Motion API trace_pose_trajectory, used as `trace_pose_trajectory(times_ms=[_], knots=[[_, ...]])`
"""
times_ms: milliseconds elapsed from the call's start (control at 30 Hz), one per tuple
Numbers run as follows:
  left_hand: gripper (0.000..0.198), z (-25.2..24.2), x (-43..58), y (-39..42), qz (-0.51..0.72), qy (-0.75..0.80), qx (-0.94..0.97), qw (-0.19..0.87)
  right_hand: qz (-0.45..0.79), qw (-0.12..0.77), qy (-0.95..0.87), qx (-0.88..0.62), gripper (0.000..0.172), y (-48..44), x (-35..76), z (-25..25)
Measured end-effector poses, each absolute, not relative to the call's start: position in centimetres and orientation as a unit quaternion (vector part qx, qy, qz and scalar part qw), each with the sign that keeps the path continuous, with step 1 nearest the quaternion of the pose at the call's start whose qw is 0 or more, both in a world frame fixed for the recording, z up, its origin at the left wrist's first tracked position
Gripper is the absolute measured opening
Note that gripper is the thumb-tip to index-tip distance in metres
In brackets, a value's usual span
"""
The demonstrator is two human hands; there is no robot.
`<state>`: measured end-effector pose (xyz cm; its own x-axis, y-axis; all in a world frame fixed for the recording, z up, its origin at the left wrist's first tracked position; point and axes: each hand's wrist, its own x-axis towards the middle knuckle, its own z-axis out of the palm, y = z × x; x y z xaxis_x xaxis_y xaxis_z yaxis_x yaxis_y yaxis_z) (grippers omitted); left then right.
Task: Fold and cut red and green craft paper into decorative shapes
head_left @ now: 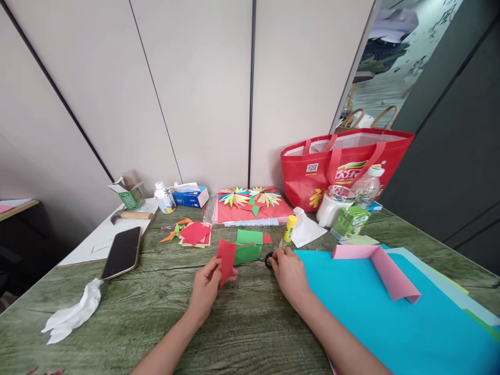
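Note:
A folded piece of red paper (227, 260) is pinched between the fingers and thumb of my left hand (207, 286), above the table. My right hand (289, 271) is closed on the black handles of a pair of scissors (269, 260), whose blades point away from me on the table. Green paper pieces (250, 245) lie just beyond the red paper. Behind my right hand a yellow glue stick (289, 228) stands upright. Red and yellow paper squares (196, 234) are stacked farther left.
Blue sheets (351, 302) with folded pink paper (394, 271) cover the right side. A phone (123, 252), tissue (74, 315) and hammer (133, 214) lie left. A red bag (304, 179), bottle (367, 187) and tissue box (190, 196) stand at the back.

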<state>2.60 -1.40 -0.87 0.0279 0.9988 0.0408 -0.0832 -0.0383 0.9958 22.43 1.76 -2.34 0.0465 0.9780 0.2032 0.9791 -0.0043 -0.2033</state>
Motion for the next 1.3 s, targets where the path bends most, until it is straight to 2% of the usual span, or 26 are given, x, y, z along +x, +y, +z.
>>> trace_pose_trajectory(times_ms=[100,167,300,433,500,600,700,833,933,1000,1067,1133,1300], knots=[[0.03,-0.9,2.7,-1.4,0.527,0.46,0.496,0.515,-0.005,0.136,-0.685,-0.716,0.015,1.5,22.3,-2.0],[0.027,-0.8,2.8,-1.4,0.505,0.5,0.535,0.457,-0.008,0.118,-0.671,-0.731,0.02,1.4,22.2,-1.6],[0.021,-0.7,2.8,-1.5,0.476,0.534,0.643,0.271,0.011,0.086,-0.648,-0.756,0.025,1.1,22.3,-0.9],[0.011,-0.6,2.3,-1.9,0.476,0.513,0.714,0.026,0.053,0.062,-0.648,-0.757,0.022,0.8,22.4,-0.2],[0.012,-0.8,2.2,-2.1,0.473,0.477,0.74,-0.036,0.065,0.053,-0.642,-0.762,0.022,0.7,22.4,0.2],[0.014,-1.3,2.4,-2.2,0.466,0.424,0.776,0.027,0.072,0.06,-0.625,-0.775,0.02,0.5,22.1,0.7],[0.005,-1.8,2.8,-2.3,0.457,0.45,0.758,0.117,0.062,0.105,-0.62,-0.775,0.022,0.3,21.7,0.6],[0.013,-1.5,3.2,-2.5,0.464,0.554,0.662,0.196,0.086,0.259,-0.635,-0.723,0.036,0.5,21.6,-0.6],[0.023,-0.9,3.5,-2.4,0.522,0.545,0.558,0.346,0.252,0.44,-0.611,-0.608,0.042,0.7,21.5,-1.3],[0.034,-0.5,3.6,-2.3,0.552,0.508,0.477,0.458,0.405,0.517,-0.544,-0.522,0.049,0.7,21.3,-1.2],[0.038,-0.2,3.6,-2.1,0.564,0.472,0.414,0.536,0.517,0.545,-0.473,-0.462,0.061,0.6,21.1,-0.8],[0.036,0.0,3.5,-1.9,0.573,0.438,0.377,0.581,0.574,0.556,-0.425,-0.426,0.066,0.4,21.0,-0.2],[0.026,0.0,3.2,-1.7,0.573,0.389,0.334,0.64,0.619,0.539,-0.427,-0.38,0.049,-0.1,20.9,0.5]])
